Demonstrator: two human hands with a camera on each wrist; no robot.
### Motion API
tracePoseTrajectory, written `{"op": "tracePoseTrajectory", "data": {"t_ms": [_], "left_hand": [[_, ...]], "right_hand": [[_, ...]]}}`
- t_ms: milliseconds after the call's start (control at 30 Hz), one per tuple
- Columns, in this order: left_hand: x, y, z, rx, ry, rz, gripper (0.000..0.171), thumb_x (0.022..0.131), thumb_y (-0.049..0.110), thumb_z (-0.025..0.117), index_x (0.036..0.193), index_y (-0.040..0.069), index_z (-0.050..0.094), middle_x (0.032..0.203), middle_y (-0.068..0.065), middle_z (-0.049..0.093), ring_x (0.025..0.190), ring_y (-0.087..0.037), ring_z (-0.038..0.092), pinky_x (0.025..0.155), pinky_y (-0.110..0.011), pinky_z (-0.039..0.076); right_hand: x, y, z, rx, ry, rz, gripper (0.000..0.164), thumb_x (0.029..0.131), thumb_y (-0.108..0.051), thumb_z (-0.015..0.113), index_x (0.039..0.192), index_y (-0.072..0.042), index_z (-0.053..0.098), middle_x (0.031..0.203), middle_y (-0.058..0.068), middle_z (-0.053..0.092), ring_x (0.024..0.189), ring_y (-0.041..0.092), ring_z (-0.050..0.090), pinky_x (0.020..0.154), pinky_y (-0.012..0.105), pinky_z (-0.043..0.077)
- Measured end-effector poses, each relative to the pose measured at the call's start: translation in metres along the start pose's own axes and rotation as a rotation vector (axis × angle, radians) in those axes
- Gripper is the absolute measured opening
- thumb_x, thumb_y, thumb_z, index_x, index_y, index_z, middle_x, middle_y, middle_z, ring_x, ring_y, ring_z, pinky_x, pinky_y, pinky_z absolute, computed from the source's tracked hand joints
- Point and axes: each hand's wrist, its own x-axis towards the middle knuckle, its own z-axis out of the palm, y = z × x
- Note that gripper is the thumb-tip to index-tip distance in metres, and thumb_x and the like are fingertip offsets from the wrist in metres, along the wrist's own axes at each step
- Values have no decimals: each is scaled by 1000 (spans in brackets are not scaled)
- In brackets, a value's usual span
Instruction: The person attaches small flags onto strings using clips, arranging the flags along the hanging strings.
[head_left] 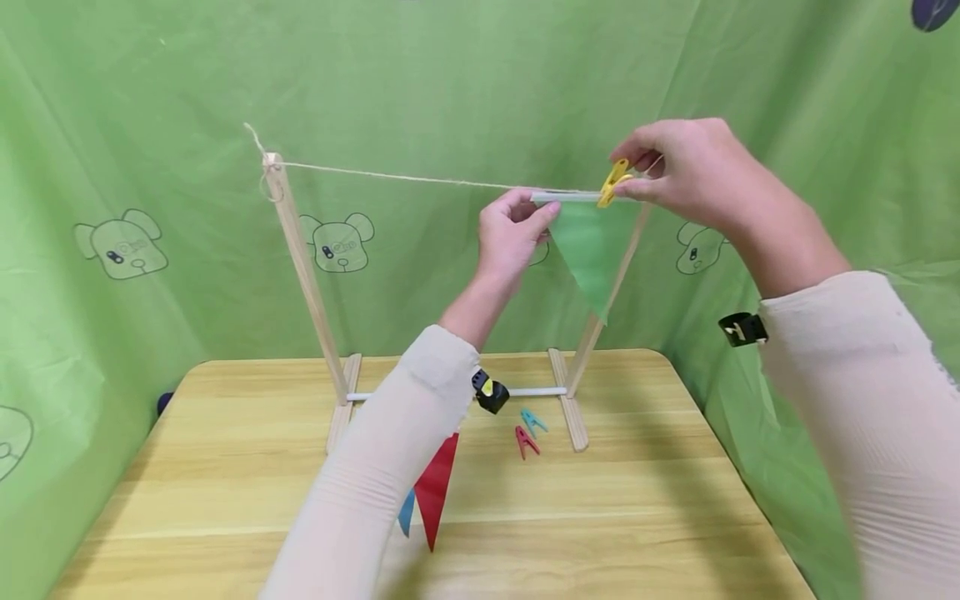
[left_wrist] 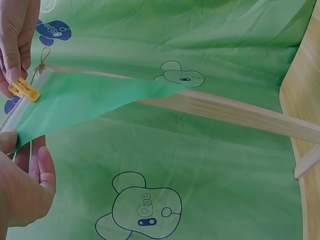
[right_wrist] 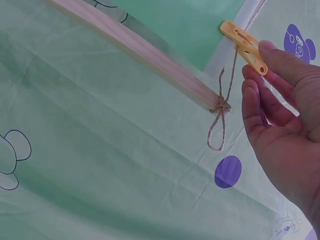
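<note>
A green triangular pennant (head_left: 588, 250) hangs point down along a string (head_left: 420, 177), its top edge a white strip. My left hand (head_left: 510, 235) pinches the strip's left corner between thumb and fingers. Toward the right part of that edge, my right hand (head_left: 693, 171) holds a yellow clothespin (head_left: 613, 185) by its handle end. In the right wrist view the jaws of the clothespin (right_wrist: 242, 45) lie over the white strip and the string. A knot with a loop (right_wrist: 220, 107) ties the string to the post top nearby.
Two wooden posts, left (head_left: 307, 275) and right (head_left: 626, 258), stand on feet joined by a white rod (head_left: 536, 392). On the table (head_left: 637, 500) lie a blue clothespin (head_left: 533, 422) and a red clothespin (head_left: 527, 442). Red (head_left: 437, 492) and blue (head_left: 407, 512) pennants show partly behind my left sleeve.
</note>
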Motion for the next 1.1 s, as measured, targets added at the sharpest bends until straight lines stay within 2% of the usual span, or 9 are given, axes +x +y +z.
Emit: {"op": "tracePoseTrajectory", "data": {"t_ms": [167, 500, 800, 1100], "left_hand": [[1, -1, -2, 39, -34, -8, 14, 91, -2, 75, 105, -4, 71, 79, 2, 64, 66, -9, 56, 63, -21, 52], [1, 0, -4, 74, -71, -14, 13, 92, -2, 74, 104, -4, 71, 78, 1, 64, 66, -8, 56, 60, -18, 50], [0, 0, -7, 109, -78, -24, 14, 92, 0, 74, 106, -3, 72, 83, -3, 67, 69, -8, 58, 61, -17, 50], [-2, -7, -13, 121, -92, -30, 24, 92, 2, 75, 115, -5, 71, 93, -8, 71, 76, -6, 63, 70, -17, 55]], "right_hand": [[-1, 1, 2, 26, -3, -9, 40, 97, -17, 73, 133, -1, 65, 119, 21, 69, 108, 37, 67, 96, 52, 54], [-5, 1, 10, 63, 26, -18, 45, 97, -14, 73, 138, 0, 60, 120, 22, 67, 109, 38, 66, 97, 53, 54], [-15, 2, 14, 110, 98, -31, 51, 96, -13, 74, 143, -3, 57, 135, 23, 62, 115, 42, 63, 100, 58, 50], [-37, 5, 25, 202, 204, 16, 60, 94, -14, 77, 149, -9, 52, 148, 20, 53, 128, 46, 56, 111, 63, 42]]}}
